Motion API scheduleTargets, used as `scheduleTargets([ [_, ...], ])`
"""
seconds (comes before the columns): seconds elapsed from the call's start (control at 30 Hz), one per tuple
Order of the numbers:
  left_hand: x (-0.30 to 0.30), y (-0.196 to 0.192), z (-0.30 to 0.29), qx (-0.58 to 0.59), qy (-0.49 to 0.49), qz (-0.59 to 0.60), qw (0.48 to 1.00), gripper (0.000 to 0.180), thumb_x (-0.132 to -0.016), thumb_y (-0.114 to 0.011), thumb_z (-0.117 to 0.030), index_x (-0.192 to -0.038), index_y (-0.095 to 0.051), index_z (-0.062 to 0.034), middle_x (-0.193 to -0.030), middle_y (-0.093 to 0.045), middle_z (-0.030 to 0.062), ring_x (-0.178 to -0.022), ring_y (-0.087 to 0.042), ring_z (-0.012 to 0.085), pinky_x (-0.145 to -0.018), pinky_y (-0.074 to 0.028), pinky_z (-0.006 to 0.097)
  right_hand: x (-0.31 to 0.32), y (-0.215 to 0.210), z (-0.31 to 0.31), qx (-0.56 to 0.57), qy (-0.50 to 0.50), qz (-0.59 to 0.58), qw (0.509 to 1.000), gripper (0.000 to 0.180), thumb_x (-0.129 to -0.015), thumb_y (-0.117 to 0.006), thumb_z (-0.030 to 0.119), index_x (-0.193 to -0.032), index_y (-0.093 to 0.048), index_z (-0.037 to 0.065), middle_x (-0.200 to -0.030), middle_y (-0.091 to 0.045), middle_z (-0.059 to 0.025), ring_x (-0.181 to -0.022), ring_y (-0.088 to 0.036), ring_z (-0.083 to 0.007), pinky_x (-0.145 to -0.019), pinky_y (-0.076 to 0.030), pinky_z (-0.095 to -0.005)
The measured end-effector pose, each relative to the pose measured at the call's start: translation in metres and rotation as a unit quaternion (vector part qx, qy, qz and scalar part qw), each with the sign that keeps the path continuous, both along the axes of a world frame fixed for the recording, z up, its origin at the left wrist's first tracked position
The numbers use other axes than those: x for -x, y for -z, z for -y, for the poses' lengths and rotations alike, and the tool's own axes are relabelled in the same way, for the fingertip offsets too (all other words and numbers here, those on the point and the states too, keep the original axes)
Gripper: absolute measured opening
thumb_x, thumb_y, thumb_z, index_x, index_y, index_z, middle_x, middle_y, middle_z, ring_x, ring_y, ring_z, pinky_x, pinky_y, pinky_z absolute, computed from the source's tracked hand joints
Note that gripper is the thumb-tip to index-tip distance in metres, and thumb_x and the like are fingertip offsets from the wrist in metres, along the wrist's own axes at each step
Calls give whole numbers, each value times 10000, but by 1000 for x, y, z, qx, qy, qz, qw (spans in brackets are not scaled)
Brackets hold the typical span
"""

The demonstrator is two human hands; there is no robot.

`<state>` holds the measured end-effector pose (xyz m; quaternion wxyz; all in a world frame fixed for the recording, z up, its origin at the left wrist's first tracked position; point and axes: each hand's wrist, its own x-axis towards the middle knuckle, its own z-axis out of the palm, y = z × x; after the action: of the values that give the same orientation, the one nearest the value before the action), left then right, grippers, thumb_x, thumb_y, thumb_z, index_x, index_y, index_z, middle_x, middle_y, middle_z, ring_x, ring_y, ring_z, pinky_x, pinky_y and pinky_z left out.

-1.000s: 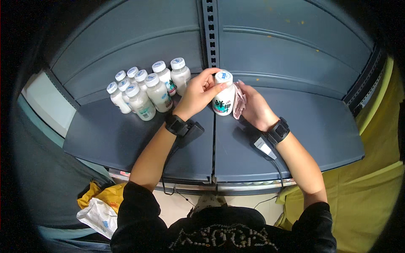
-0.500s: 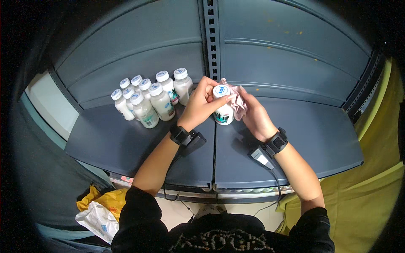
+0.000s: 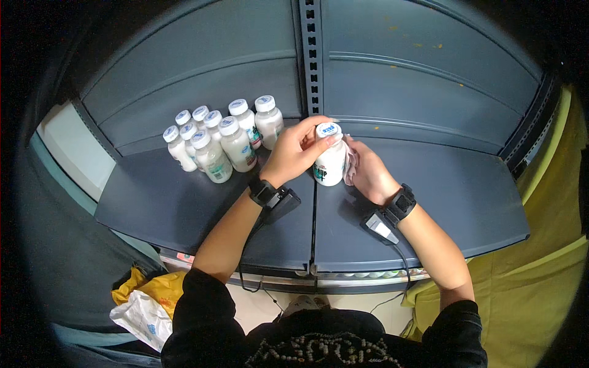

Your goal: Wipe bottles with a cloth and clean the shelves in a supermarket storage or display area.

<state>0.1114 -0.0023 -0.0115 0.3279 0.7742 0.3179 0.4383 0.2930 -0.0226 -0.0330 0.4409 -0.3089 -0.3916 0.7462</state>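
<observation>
My left hand (image 3: 294,150) grips a white plastic bottle (image 3: 329,162) near its top, with the thumb across the front just below the white cap. The bottle is upright over the grey shelf (image 3: 392,227); whether its base touches cannot be told. At the bottle's right side, my right hand (image 3: 372,170) presses a crumpled pale pink cloth (image 3: 351,162) against it, the fingertips partly hidden behind cloth and bottle. Several similar white bottles (image 3: 237,150) with blue-printed caps stand grouped on the shelf, left of my left hand.
Dark grey back panels (image 3: 429,92) rise behind the shelf, joined by a slotted upright post (image 3: 311,61). Yellow-green fabric (image 3: 491,306) hangs at the right. A white and yellow bag (image 3: 144,316) lies below at the lower left. Cables run down from both wrist devices.
The held bottle has turned, shifting its printed label to the left. The cloth has slid lower and further behind the right side, and shows less. Both hands stay in nearly the same place.
</observation>
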Motion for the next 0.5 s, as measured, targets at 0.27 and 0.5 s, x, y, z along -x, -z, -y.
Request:
scheduleTargets([
  [0.27,0,4,-1,-1,26,55,998,343,-873,-636,-74,-1187,-519,1,-889,-575,0,-784,-504,40,-685,-428,203,-1,-16,10,-115,52,-10,992,393,-994,-366,376,-1157,-561,76,-1080,-612,-20,-974,-554,-116,-890,-404,-266],
  [0.5,-4,3,0,36,62,70,995,324,-879,-613,-17,-1168,-466,-5,-1082,-595,65,-1012,-564,90,-850,-472,226,-1,-9,6,-112,48,21,992,396,-999,-354,365,-1194,-541,76,-1119,-594,-10,-1037,-531,-97,-915,-392,-257],
])
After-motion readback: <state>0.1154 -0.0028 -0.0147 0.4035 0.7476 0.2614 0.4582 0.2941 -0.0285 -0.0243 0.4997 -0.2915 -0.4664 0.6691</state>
